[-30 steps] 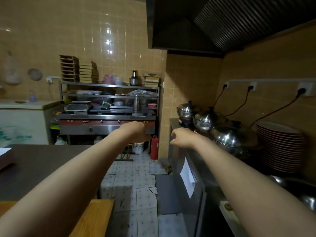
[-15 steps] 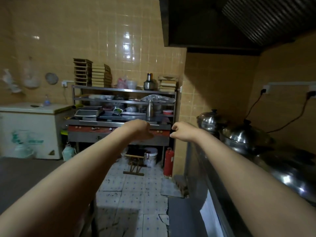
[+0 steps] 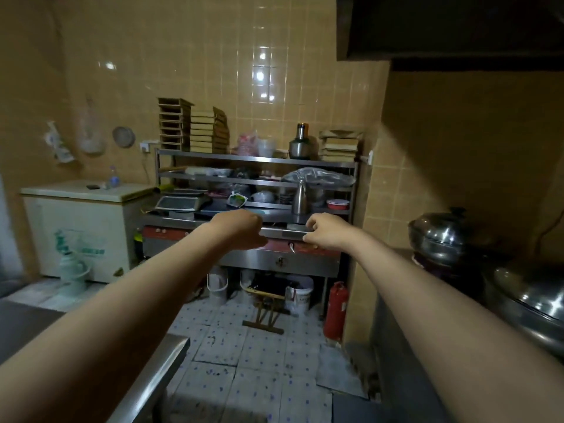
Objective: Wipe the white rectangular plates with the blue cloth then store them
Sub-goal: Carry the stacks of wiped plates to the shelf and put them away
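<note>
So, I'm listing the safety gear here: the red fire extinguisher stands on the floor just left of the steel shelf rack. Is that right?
Not quite. The red fire extinguisher stands on the floor just right of the steel shelf rack, beside the tiled wall corner, not left of it. The head view shows it.

A steel shelf rack (image 3: 213,154) stands against the yellow tiled wall, with two stacks of wooden boxes (image 3: 195,126) and a steel jug (image 3: 300,144) on its top tier. Lower down sit a weighing scale (image 3: 180,203), a steel flask (image 3: 299,197) and a red bowl (image 3: 337,204). A white chest freezer (image 3: 76,233) stands to its left with a small bottle (image 3: 113,178) on the lid. White buckets (image 3: 299,293) and a wooden stool (image 3: 265,311) sit beneath the rack, and a red fire extinguisher (image 3: 335,309) is just beside it. Lidded steel pots (image 3: 442,236) line the bench (image 3: 396,346) on the right.
</note>
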Demonstrator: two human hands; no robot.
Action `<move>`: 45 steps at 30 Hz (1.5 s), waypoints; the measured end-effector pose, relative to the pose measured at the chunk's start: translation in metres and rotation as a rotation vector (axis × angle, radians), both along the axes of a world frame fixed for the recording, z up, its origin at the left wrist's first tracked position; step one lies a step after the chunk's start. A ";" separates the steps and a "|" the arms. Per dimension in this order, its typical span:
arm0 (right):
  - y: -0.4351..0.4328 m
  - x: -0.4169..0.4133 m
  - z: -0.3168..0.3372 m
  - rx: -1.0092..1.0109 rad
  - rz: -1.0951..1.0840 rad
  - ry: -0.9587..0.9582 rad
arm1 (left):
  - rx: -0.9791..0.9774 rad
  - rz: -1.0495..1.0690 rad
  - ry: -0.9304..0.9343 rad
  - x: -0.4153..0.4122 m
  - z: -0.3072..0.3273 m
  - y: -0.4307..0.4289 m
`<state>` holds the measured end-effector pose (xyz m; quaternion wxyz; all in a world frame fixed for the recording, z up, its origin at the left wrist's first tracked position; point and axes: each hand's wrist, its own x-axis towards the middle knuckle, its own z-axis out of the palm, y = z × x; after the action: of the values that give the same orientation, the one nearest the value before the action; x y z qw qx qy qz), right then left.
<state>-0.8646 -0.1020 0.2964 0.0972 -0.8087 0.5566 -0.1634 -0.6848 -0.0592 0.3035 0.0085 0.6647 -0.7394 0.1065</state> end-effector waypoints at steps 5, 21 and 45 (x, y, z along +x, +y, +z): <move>-0.113 0.048 -0.008 -0.010 0.023 0.038 | -0.025 0.063 -0.031 0.048 -0.006 -0.109; -0.378 0.198 0.007 -0.021 0.216 0.028 | -0.052 0.219 -0.003 0.188 0.007 -0.352; -0.643 0.577 -0.020 0.124 0.963 0.076 | -0.069 1.008 0.006 0.452 -0.009 -0.519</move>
<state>-0.2879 -0.7449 0.2766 0.1895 -0.9724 0.1312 -0.0367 -0.2329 -0.5782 0.2948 -0.0196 0.9387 -0.3225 0.1198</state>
